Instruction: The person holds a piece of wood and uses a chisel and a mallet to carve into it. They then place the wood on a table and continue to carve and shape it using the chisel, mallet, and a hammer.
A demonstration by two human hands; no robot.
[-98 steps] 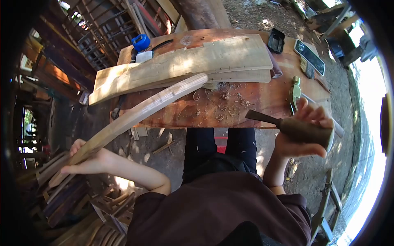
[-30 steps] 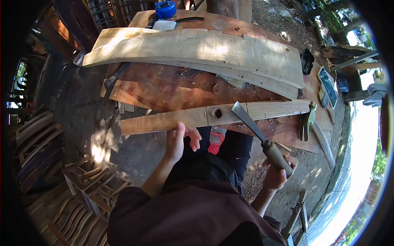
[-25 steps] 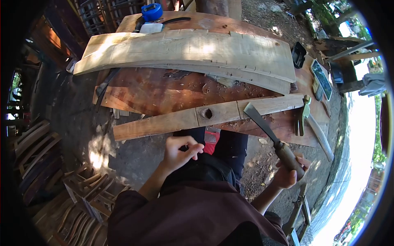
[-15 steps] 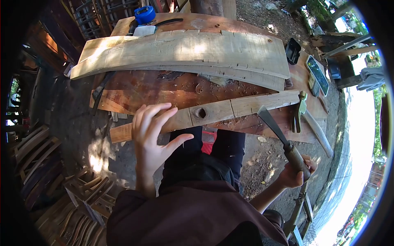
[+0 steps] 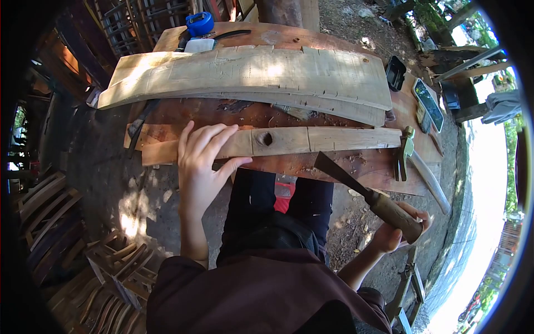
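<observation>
My left hand point(image 5: 199, 161) lies across the left part of a long wooden strip point(image 5: 283, 140), fingers over its top and thumb along the near edge, gripping it. The strip has a dark round knot hole and pencil-like cross lines. My right hand point(image 5: 394, 231) is closed round the thick wooden handle of a chisel point(image 5: 346, 179). Its dark flat blade points up and left, just short of the strip's near edge. A claw hammer point(image 5: 425, 167) lies at the strip's right end, its head near the wood.
Wide curved boards point(image 5: 245, 69) lie stacked across the back of the wooden worktable point(image 5: 334, 165). A blue tape measure point(image 5: 199, 24) sits at the far left. A phone point(image 5: 428, 104) and a black open case point(image 5: 396, 73) are at the right. Wood chips are scattered about. Curved wooden pieces point(image 5: 50, 209) stand lower left.
My left hand has closed onto the wooden strip, whose left end has swung away from me, so it lies straighter. The chisel's blade has tipped left and lower.
</observation>
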